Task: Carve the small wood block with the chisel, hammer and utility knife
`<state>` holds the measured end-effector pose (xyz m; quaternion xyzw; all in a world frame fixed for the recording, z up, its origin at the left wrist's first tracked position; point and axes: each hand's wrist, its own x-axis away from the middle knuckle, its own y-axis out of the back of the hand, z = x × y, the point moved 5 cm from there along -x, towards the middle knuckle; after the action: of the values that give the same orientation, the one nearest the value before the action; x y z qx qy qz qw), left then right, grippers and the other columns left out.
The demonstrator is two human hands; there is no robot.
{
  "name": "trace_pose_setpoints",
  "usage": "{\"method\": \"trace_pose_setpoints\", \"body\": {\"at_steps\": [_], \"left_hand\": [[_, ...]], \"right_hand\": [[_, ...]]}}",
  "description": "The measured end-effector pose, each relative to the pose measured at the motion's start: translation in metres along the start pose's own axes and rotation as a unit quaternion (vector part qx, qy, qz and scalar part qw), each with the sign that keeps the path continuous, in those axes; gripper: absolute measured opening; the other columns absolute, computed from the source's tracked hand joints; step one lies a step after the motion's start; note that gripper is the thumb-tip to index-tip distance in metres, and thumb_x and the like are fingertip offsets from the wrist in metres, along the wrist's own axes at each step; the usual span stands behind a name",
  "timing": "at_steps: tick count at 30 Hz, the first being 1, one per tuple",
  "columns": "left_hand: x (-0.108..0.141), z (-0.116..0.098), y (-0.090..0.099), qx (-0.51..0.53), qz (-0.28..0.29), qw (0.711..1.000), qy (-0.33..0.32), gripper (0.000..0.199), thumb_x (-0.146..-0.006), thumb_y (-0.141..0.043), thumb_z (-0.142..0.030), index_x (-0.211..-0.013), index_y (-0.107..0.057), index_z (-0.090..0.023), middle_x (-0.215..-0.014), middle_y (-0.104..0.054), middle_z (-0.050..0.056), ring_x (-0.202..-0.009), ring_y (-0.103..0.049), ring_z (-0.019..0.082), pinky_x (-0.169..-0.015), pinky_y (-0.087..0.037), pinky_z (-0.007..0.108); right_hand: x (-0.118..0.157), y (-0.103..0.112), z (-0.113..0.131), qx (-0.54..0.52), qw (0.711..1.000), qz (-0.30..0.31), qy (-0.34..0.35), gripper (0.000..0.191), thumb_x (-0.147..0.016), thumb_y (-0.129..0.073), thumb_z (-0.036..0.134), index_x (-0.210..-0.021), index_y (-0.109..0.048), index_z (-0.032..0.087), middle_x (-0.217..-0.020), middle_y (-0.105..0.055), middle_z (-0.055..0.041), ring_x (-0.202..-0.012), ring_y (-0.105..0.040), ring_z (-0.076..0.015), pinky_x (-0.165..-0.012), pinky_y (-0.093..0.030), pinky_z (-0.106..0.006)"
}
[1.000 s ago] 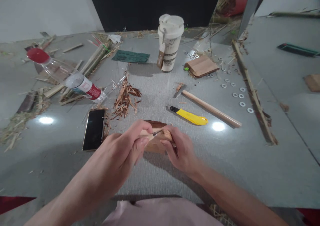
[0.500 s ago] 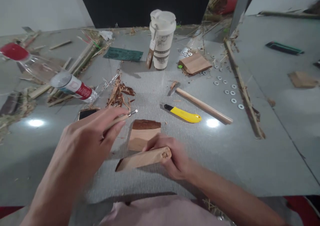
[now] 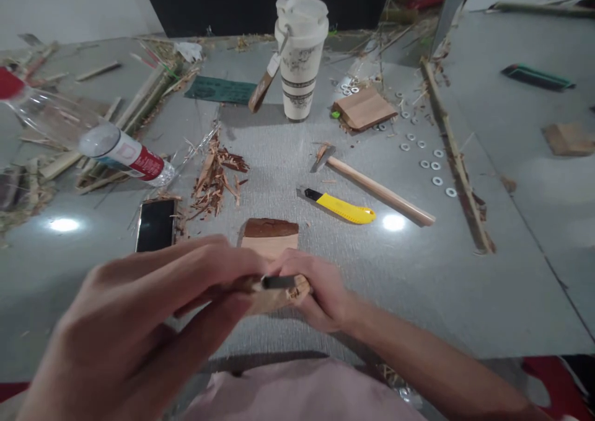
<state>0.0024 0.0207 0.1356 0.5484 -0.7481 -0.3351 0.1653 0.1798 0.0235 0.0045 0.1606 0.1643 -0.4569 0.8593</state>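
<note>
My left hand (image 3: 153,303) is closed in a pinch around a small carving chisel (image 3: 279,282). Its dark metal blade points right, in front of the end of a wooden block (image 3: 269,303); whether it touches the wood I cannot tell. My right hand (image 3: 325,291) grips that block from the right, its pale end with a rough, chipped hollow showing beside the fingers. Much of the block is hidden behind my left fingers. Just beyond lies a second wood piece (image 3: 269,230) with a dark bark edge, partly covered by my hands.
A yellow utility knife (image 3: 346,210) and a small hammer (image 3: 381,191) lie ahead. Farther back stands a white cup (image 3: 300,67). At left are wood shavings (image 3: 214,185), a phone (image 3: 156,226) and a tilted plastic bottle (image 3: 125,154). Several washers (image 3: 437,181) lie right, near a long stick (image 3: 458,157).
My left hand has moved right and down, bringing the chisel from above the table to the block's end. My right hand keeps its hold on the block. The phone is now uncovered.
</note>
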Motion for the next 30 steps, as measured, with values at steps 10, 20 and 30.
{"method": "trace_pose_setpoints", "body": {"at_steps": [10,20,30], "left_hand": [[-0.030,0.008,-0.035,0.055,0.105,0.991,0.056,0.015,-0.090,-0.068,-0.015,-0.081,-0.075,-0.024,-0.067,-0.055,-0.007,-0.060,-0.048,0.008,-0.058,-0.038,0.022],[-0.037,0.024,-0.037,0.082,0.123,0.986,0.077,0.034,-0.098,-0.064,-0.021,-0.065,-0.055,-0.018,-0.066,-0.042,-0.007,-0.060,-0.037,0.006,-0.052,-0.031,0.020],[-0.036,0.033,-0.031,0.050,0.110,0.989,0.081,0.025,-0.107,-0.057,-0.027,-0.101,-0.081,-0.024,-0.084,-0.069,-0.002,-0.079,-0.062,0.012,-0.071,-0.049,0.020]], "right_hand": [[0.006,-0.004,-0.009,0.006,0.998,0.040,-0.049,0.036,-0.113,-0.047,0.053,-0.116,-0.063,0.021,-0.110,-0.072,-0.0110,-0.094,-0.064,-0.0247,-0.085,-0.053,-0.041],[0.005,-0.003,-0.009,-0.162,0.977,0.046,-0.129,0.038,-0.111,-0.051,0.061,-0.111,-0.061,0.024,-0.086,-0.056,0.0020,-0.071,-0.048,-0.0145,-0.061,-0.041,-0.026],[0.009,-0.002,-0.017,-0.245,0.948,0.018,-0.205,0.048,-0.105,-0.056,0.071,-0.097,-0.061,0.024,-0.086,-0.054,0.0004,-0.074,-0.049,-0.0155,-0.061,-0.041,-0.026]]}}
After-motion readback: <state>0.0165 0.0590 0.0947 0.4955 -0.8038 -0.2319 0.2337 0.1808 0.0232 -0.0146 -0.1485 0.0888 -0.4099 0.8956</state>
